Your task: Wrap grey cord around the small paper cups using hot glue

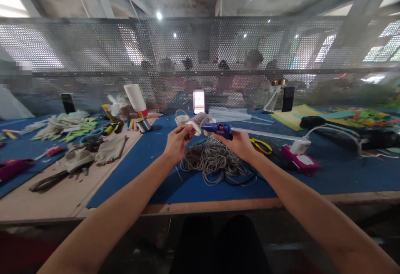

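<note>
My left hand (176,141) pinches a small white piece (197,130) with a grey cord-covered part (200,119) just behind it; whether the two are joined I cannot tell. My right hand (240,144) is wrapped round a blue hot glue gun (221,129), its nozzle pointing left at the white piece. A long clear glue stick (268,134) juts from the gun's back. Below both hands lies a loose heap of grey cord (215,163) on the blue mat (134,178). A small white basket with a handle (182,119) stands beyond my left hand.
Stacked paper cups (135,97) lean in a metal tin at left, near work gloves (111,149) and tools. Yellow-handled pliers (261,145) and a magenta box with a white plug (300,159) are at right. A lit phone (198,101) stands before the perforated screen (200,45).
</note>
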